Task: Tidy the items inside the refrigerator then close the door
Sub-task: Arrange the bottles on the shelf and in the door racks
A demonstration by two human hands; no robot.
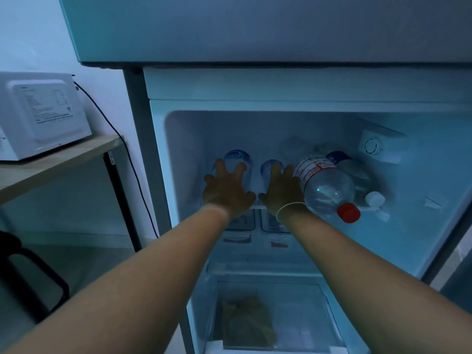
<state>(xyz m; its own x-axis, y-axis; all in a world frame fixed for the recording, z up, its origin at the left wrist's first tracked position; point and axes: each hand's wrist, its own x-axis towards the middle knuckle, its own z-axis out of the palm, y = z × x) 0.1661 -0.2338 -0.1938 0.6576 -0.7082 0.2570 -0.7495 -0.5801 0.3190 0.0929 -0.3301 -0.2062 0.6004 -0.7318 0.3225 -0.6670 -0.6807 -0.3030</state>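
Both arms outstretched, left hand [226,186] fingers spread, right hand [282,187] palm down

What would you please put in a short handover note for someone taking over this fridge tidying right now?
Left hand: spread on a clear plastic bottle with a blue label lying on the top shelf.
Right hand: fingers on a second blue-labelled clear bottle beside it.
Further right, a clear bottle with a red cap and red-and-white label lies cap outward, against a white-capped bottle.
A brownish bag sits in the clear bottom drawer.
Done: nothing visibly finished.
Left: line up the bottles, then close the open door.
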